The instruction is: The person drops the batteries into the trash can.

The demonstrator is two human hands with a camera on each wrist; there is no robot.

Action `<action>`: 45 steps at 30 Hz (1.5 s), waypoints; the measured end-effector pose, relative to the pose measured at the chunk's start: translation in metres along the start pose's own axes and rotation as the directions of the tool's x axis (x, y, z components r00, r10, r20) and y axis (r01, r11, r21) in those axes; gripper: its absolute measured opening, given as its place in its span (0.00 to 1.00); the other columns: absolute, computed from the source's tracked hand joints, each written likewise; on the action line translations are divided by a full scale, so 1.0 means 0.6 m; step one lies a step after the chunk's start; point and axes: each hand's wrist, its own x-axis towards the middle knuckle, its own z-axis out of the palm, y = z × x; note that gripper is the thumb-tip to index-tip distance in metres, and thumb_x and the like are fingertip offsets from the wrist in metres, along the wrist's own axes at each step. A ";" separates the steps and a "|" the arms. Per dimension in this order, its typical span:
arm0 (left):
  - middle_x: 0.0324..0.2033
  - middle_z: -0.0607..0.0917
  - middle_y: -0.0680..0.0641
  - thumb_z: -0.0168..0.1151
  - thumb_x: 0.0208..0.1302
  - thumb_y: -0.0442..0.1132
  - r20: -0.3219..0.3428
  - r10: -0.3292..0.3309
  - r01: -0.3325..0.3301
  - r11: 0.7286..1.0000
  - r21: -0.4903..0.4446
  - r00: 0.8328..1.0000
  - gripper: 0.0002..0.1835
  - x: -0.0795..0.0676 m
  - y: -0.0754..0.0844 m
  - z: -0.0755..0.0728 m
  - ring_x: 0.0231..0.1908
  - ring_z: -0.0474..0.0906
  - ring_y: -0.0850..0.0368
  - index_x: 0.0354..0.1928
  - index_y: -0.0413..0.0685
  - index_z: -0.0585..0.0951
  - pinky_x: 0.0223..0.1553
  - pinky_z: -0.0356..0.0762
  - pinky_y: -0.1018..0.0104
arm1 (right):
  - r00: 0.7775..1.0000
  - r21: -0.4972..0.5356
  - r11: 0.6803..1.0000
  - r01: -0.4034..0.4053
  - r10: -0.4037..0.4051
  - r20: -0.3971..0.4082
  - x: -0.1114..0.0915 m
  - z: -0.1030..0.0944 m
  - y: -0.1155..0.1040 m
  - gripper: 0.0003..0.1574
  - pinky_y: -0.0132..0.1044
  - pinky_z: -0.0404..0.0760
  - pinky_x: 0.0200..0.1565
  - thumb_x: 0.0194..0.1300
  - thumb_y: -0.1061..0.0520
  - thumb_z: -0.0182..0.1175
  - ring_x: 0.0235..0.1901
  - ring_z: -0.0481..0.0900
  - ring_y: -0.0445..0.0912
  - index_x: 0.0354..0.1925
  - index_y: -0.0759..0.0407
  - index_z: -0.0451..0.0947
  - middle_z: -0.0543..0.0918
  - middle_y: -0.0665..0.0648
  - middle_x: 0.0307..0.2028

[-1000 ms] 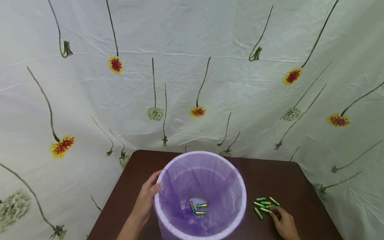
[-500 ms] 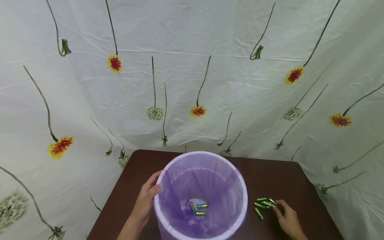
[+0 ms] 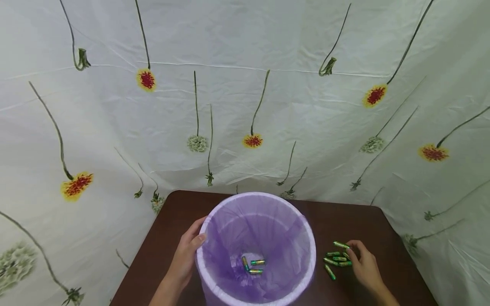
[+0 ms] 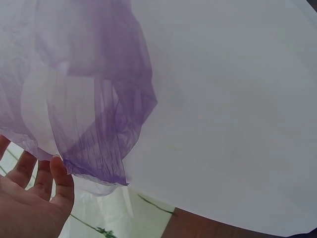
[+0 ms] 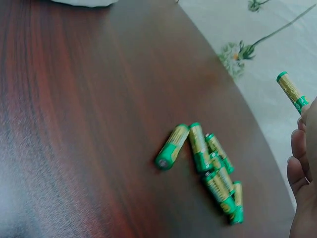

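Observation:
A white waste bin (image 3: 255,195) with a translucent purple bin liner (image 3: 264,225) stands on the dark table in the head view. My left hand (image 3: 183,255) grips its left rim, thumb over the edge, fingers outside. The left wrist view shows those fingers by the overhanging liner (image 4: 114,119). Three green-and-gold batteries (image 3: 258,262) lie at the bottom of the bin. To the right of it, my right hand (image 3: 366,267) pinches one battery (image 5: 291,90) between thumb and fingers, raised above a small heap of similar batteries (image 5: 217,183). One battery (image 5: 172,147) lies slanted at the heap's side.
The brown wooden table (image 3: 367,225) reaches back to a pale cloth (image 3: 229,106) with flower prints, which hangs behind and along both sides. The bin takes up the table's middle, between my two hands.
My right hand has picked a battery out of the heap and lifted it up and away from the others. The left hand and the bin have stayed in place.

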 end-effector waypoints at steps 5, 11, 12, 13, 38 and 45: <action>0.57 0.80 0.38 0.48 0.73 0.32 -0.008 -0.002 0.002 1.000 0.021 1.000 0.24 -0.001 0.002 -0.001 0.48 0.82 0.51 0.70 0.34 0.70 0.44 0.84 0.58 | 1.000 0.016 1.000 -0.015 0.014 0.009 0.011 -0.007 -0.019 0.08 0.36 0.74 0.30 0.75 0.67 0.57 0.31 0.75 0.43 0.51 0.64 0.75 0.81 0.58 0.37; 0.56 0.80 0.37 0.47 0.73 0.31 0.002 0.012 -0.013 1.000 0.020 1.000 0.24 0.002 0.003 -0.002 0.47 0.82 0.51 0.68 0.34 0.71 0.44 0.84 0.58 | 0.999 0.049 0.998 0.029 -0.029 0.015 0.017 -0.020 -0.040 0.08 0.36 0.71 0.30 0.77 0.65 0.56 0.29 0.71 0.42 0.52 0.64 0.73 0.79 0.59 0.39; 0.56 0.80 0.37 0.47 0.73 0.31 0.009 0.012 -0.012 1.000 0.019 1.000 0.24 0.003 0.002 -0.002 0.47 0.82 0.51 0.68 0.34 0.71 0.45 0.83 0.58 | 0.999 0.052 0.998 0.045 -0.045 0.005 0.018 -0.023 -0.044 0.08 0.36 0.70 0.29 0.77 0.65 0.56 0.28 0.71 0.41 0.52 0.64 0.73 0.79 0.59 0.39; 0.56 0.80 0.37 0.47 0.73 0.31 0.012 0.011 -0.011 1.000 0.016 1.000 0.24 0.003 0.002 -0.002 0.48 0.82 0.52 0.68 0.33 0.71 0.45 0.83 0.58 | 0.998 0.055 0.996 0.067 -0.067 -0.010 0.019 -0.026 -0.047 0.08 0.36 0.70 0.29 0.76 0.66 0.56 0.28 0.71 0.41 0.52 0.64 0.74 0.79 0.60 0.39; 0.56 0.80 0.36 0.47 0.73 0.32 0.000 0.019 -0.019 1.000 0.005 1.000 0.24 0.000 0.003 0.000 0.47 0.82 0.51 0.69 0.34 0.70 0.44 0.84 0.58 | 0.935 0.136 0.926 0.353 -0.343 -0.092 0.081 -0.064 -0.168 0.10 0.25 0.70 0.42 0.72 0.71 0.59 0.38 0.74 0.40 0.50 0.66 0.76 0.82 0.58 0.40; 0.55 0.81 0.37 0.47 0.73 0.32 -0.001 0.017 -0.017 1.000 0.009 1.000 0.24 0.000 0.000 0.000 0.46 0.83 0.51 0.69 0.34 0.71 0.44 0.84 0.57 | 0.913 0.163 0.900 0.405 -0.390 -0.117 0.096 -0.072 -0.208 0.10 0.23 0.70 0.46 0.70 0.73 0.60 0.41 0.76 0.38 0.48 0.67 0.78 0.84 0.59 0.41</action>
